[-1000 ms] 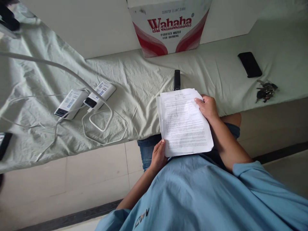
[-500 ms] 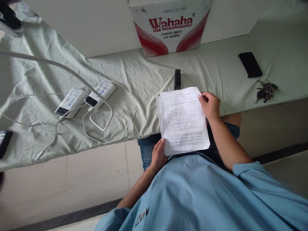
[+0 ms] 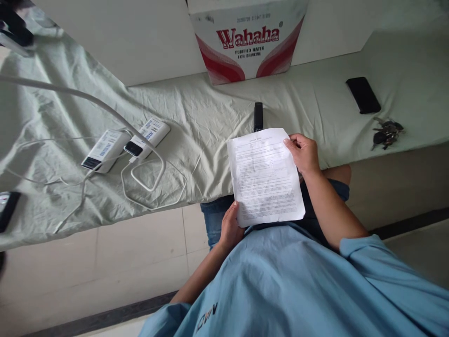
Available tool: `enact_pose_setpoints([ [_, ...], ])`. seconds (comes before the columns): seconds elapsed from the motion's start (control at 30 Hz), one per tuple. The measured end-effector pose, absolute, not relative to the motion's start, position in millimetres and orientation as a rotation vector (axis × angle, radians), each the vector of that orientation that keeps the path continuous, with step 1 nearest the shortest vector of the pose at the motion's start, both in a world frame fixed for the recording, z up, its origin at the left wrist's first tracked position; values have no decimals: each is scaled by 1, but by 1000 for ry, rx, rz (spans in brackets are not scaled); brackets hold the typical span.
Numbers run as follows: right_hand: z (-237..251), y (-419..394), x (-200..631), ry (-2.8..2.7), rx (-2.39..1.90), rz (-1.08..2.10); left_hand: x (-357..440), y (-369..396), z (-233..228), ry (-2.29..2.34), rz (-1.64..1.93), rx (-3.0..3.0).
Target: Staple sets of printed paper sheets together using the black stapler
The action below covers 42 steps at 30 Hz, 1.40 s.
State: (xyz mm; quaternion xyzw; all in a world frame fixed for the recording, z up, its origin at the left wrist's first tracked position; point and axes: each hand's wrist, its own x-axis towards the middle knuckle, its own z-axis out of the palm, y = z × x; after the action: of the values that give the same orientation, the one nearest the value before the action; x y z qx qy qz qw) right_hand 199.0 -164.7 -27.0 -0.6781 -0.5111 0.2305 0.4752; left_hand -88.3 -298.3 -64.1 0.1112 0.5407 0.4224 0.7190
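Observation:
Printed paper sheets (image 3: 266, 178) are held above my lap, at the front edge of the cloth-covered table. My left hand (image 3: 231, 224) grips their lower left edge, thumb on top and fingers underneath. At the upper right corner, my right hand (image 3: 304, 150) pinches the paper between thumb and fingers. The top page carries dense lines of small text, too small to read. Just beyond the top edge of the paper lies a black stapler-like object (image 3: 258, 116), its near end close to or under the sheets.
Two white power banks (image 3: 105, 150) with white cables (image 3: 157, 180) lie on the green cloth (image 3: 196, 107) at left. A Wahaha carton (image 3: 250, 51) stands at the back. To the right are a black phone-like object (image 3: 363, 95) and keys (image 3: 387, 133). A dark device (image 3: 9, 210) sits far left.
My right hand has shifted slightly left with the top corner of the paper. The sheet edges that stuck out at the left are now lined up under the top page.

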Motion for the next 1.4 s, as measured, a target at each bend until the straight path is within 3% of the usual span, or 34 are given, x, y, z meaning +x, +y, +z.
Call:
enact_pose_setpoints([
  [0.87, -35, -160, 195, -1244, -1608, 646, -79, -292, -39, 1274, 933, 122],
  [1.13, -15, -154, 181, -1550, -1929, 83, -82, -294, -46, 1318, 924, 139],
  [1.4, -3, -118, 137, -2135, -1711, 233, -82, -295, -51, 1296, 925, 133],
])
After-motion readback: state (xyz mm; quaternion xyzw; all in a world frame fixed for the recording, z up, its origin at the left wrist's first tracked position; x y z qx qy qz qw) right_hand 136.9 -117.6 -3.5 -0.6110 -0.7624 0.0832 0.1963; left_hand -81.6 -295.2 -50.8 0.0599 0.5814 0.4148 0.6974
